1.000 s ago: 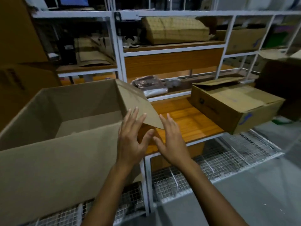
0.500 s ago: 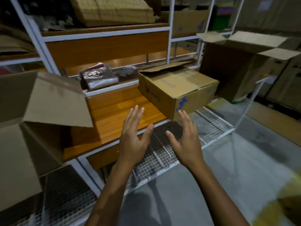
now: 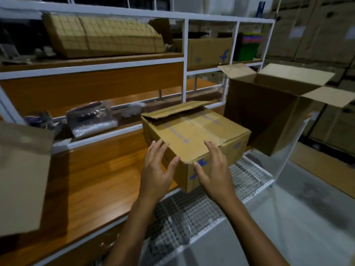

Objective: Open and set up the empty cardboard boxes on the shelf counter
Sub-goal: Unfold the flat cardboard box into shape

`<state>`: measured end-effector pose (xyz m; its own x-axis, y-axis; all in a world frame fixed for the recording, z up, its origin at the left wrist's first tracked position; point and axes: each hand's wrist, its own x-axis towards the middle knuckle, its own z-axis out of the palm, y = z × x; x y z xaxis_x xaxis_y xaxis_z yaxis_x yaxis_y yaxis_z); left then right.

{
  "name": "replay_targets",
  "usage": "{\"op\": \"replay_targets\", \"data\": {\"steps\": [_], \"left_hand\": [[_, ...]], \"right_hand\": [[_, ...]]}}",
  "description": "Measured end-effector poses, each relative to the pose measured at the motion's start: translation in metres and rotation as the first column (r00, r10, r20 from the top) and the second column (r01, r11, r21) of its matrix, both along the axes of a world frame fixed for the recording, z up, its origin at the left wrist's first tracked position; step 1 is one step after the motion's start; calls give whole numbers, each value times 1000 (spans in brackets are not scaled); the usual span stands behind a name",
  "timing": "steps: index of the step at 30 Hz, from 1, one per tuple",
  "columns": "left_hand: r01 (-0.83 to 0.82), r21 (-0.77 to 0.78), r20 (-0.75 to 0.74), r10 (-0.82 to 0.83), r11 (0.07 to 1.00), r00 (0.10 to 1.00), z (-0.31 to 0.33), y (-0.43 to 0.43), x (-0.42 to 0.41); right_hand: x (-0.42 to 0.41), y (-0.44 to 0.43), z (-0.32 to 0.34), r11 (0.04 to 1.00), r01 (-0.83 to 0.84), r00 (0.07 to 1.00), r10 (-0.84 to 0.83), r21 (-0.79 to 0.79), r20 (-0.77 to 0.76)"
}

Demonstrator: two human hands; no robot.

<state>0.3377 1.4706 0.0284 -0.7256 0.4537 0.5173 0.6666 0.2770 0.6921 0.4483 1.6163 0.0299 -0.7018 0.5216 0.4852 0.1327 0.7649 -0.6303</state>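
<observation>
Cardboard, brown, item one: large opened box [image 3: 23, 179] at the far left edge, flap hanging out. A second ago both hands were at this flap; they have since left it, so it reads as set up.

Wooden shelf counter [image 3: 92, 185]: bare stretch, with a plastic-wrapped packet [image 3: 92, 121] on the ledge behind.

Left hand [image 3: 155, 169]: fingers straight and spread wide, holding nothing, by the left face of the small box.

Small taped box [image 3: 196, 131]: on the counter, near corner overhanging the edge, top flaps down, rear flap slightly lifted. Likely next to be opened.

Right hand [image 3: 215, 171]: spread likewise, empty, at the box's right face; contact cannot be told.

Tall open box [image 3: 269, 116]: far right, flaps out.
</observation>
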Motion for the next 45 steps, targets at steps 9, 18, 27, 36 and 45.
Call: {"op": "replay_targets", "data": {"steps": [9,18,27,36,45], "left_hand": [[-38,-157,-53,30,987,998,1,109,-123],[-247,-401,-224,167,882,960,6,204,-215],[-365,-713,-171,357,599,918,-32,237,-279],[-404,-714,-181,406,571,896,-42,181,-284],[-386,-700,-201,353,600,914,-22,84,-265]], "right_hand": [[-116,112,6,999,-22,994,16,48,105],[-229,211,4,980,-133,960,91,146,266],[-333,306,-17,884,-252,890,53,393,452],[-342,269,-45,827,-333,882,102,453,461],[-309,174,-30,835,-277,927,102,476,360]]}}
